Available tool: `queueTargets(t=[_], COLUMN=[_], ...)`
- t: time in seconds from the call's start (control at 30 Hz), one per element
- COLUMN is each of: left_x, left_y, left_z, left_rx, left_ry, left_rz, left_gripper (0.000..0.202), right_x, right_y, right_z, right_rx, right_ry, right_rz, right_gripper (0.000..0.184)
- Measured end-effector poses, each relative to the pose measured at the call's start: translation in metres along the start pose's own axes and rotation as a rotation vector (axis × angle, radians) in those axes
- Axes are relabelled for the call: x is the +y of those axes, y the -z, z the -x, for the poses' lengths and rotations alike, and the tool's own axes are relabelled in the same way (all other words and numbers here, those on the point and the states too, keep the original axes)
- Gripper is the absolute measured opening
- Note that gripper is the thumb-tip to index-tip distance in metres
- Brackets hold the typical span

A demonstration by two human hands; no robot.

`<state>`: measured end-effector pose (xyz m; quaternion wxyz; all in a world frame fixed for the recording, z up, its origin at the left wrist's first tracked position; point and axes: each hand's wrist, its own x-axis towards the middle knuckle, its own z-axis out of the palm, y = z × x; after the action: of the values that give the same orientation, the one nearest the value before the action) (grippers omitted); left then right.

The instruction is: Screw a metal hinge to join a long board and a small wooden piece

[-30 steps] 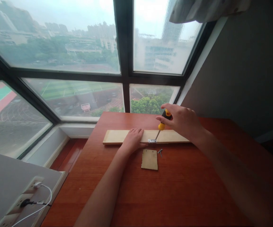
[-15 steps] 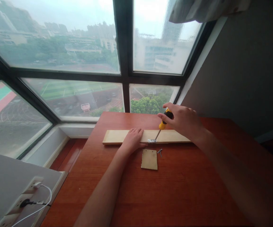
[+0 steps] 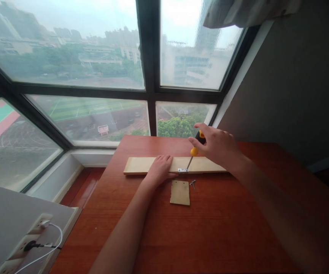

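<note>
A long pale wooden board (image 3: pixel 140 164) lies crosswise on the table. My left hand (image 3: pixel 160 167) grips it left of its middle, fingers over the top and thumb along the near edge. Just right of that thumb, a small silver metal plate (image 3: pixel 183 170) sits at the board's near edge; I cannot tell whether it is a hinge. My right hand (image 3: pixel 221 144) is closed around the black and yellow handle of a screwdriver (image 3: pixel 194 151). The tool leans to the right, its tip meeting the plate's right part. My fingers and palm hide much of the handle.
On the reddish-brown table (image 3: pixel 210 228), a small tan rectangular piece (image 3: pixel 180 193) with two holes lies nearer me. Loose screws (image 3: pixel 193 184) lie beside it. Windows (image 3: pixel 101 118) rise behind the table. At lower left, wall sockets (image 3: pixel 27 243) hold plugs and a white cable (image 3: pixel 60 236).
My right hand has shifted slightly left and its grip on the screwdriver handle has turned a little. The tip stays at the plate. My left hand and the board have not moved.
</note>
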<state>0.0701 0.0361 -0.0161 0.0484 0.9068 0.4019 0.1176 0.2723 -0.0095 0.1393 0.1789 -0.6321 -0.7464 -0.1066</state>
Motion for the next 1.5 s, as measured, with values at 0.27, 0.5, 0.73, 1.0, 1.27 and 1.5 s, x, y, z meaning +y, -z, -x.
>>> queueTargets(t=[0.27,0.5,0.73,1.0,1.27,1.5], left_x=[0.0003,0.0001,0.0008,-0.0005,-0.0006,-0.0004], left_y=[-0.0012,-0.0016,-0.0003,-0.0023,-0.0014,-0.0026], left_z=[-0.0001,0.0003,-0.0006,-0.0005,-0.0011,-0.0004], left_rx=[0.004,0.012,-0.003,0.007,-0.001,0.005], left_ry=[-0.001,-0.004,0.007,-0.004,0.004,0.001], left_rz=[-0.021,-0.020,-0.001,-0.013,-0.005,-0.010], left_gripper=[0.057,0.056,0.055,0.058,0.056,0.058], right_x=[0.0027,0.0030,0.0043,0.0039,0.0005,0.0035], right_y=[0.0011,-0.0005,0.0016,0.0025,0.0030,0.0047], right_z=[-0.0011,-0.0013,-0.0014,0.0008,0.0023,0.0018], right_rx=[-0.027,-0.005,-0.035,-0.036,0.000,-0.090], right_ry=[0.045,0.017,0.080,0.087,0.019,0.131], right_rz=[-0.059,-0.064,-0.143,-0.173,0.014,-0.247], right_gripper=[0.044,0.041,0.039,0.041,0.040,0.045])
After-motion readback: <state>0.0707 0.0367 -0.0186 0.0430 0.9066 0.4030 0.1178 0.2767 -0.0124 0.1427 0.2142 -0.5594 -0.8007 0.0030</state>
